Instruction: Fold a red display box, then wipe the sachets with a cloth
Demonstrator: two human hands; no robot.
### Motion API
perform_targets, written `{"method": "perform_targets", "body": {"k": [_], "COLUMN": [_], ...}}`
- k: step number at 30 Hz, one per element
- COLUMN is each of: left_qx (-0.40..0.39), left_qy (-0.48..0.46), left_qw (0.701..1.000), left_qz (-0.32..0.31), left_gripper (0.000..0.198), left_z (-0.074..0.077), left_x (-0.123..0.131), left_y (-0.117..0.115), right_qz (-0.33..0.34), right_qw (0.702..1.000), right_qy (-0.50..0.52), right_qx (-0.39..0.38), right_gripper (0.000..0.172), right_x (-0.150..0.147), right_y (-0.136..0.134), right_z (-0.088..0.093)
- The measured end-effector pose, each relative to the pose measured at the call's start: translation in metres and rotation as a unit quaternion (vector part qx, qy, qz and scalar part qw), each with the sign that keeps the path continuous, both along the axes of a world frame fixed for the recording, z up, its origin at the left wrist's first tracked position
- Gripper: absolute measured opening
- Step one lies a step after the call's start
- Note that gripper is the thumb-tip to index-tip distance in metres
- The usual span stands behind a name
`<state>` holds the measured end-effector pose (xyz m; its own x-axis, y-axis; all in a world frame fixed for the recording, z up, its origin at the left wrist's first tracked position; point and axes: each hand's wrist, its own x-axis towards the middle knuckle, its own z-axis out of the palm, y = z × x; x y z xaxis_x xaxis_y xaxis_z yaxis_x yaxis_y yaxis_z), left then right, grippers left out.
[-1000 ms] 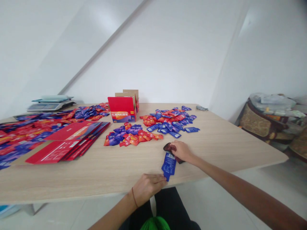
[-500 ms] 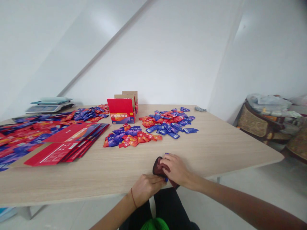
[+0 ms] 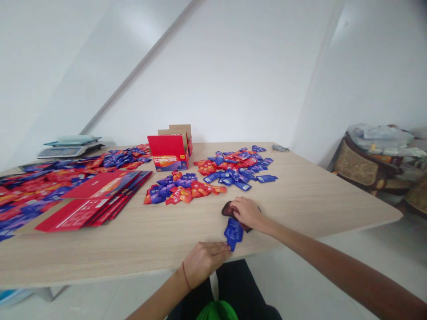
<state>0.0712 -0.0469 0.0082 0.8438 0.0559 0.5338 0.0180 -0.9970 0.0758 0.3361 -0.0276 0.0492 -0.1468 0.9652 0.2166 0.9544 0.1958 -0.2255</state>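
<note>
Near the front edge of the table, my left hand (image 3: 206,260) pinches the narrow end of a blue sachet (image 3: 234,230) that lies on the wood. My right hand (image 3: 247,212) is closed round a dark reddish-brown object (image 3: 228,210), just beyond the sachet; its shape is partly hidden under my fingers. Farther back lie a small pile of red and blue sachets (image 3: 183,189) and a larger pile of them (image 3: 238,166). An open red box (image 3: 169,153) stands behind the smaller pile.
Flattened red cartons (image 3: 90,200) are stacked on the left of the table (image 3: 140,249), beside a wide heap of sachets (image 3: 36,189). A scale (image 3: 68,151) sits at the back left. A patterned chair (image 3: 358,164) holding plastic bags stands at the right.
My right hand has moved away from my left, up and to the right, with the dark object. The blue sachet, mostly covered before, now shows between my hands.
</note>
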Motion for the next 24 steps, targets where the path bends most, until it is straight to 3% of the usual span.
{"method": "perform_targets", "body": {"k": [6, 11, 15, 20, 24], "left_qx": [-0.002, 0.013, 0.021, 0.017, 0.053], "left_qy": [0.003, -0.003, -0.002, 0.034, 0.088], "left_qw": [1.000, 1.000, 1.000, 0.998, 0.986], "left_qz": [0.006, 0.007, 0.019, 0.047, 0.129], "left_gripper": [0.022, 0.022, 0.022, 0.023, 0.022], "left_z": [0.002, 0.003, 0.008, 0.015, 0.014], "left_x": [0.000, 0.000, 0.001, 0.004, 0.013], "left_y": [-0.001, -0.003, -0.007, -0.014, -0.029], "right_qz": [-0.035, -0.084, -0.133, -0.117, -0.118], "right_qw": [0.996, 0.985, 0.978, 0.977, 0.973], "right_qy": [0.072, 0.127, 0.123, 0.119, 0.116], "right_qx": [0.031, 0.087, 0.100, 0.134, 0.161], "right_gripper": [0.019, 0.020, 0.016, 0.019, 0.018], "right_x": [0.030, 0.078, 0.113, 0.122, 0.119], "right_y": [0.005, -0.018, -0.041, -0.054, -0.053], "right_z": [0.001, -0.001, -0.018, -0.042, -0.050]}}
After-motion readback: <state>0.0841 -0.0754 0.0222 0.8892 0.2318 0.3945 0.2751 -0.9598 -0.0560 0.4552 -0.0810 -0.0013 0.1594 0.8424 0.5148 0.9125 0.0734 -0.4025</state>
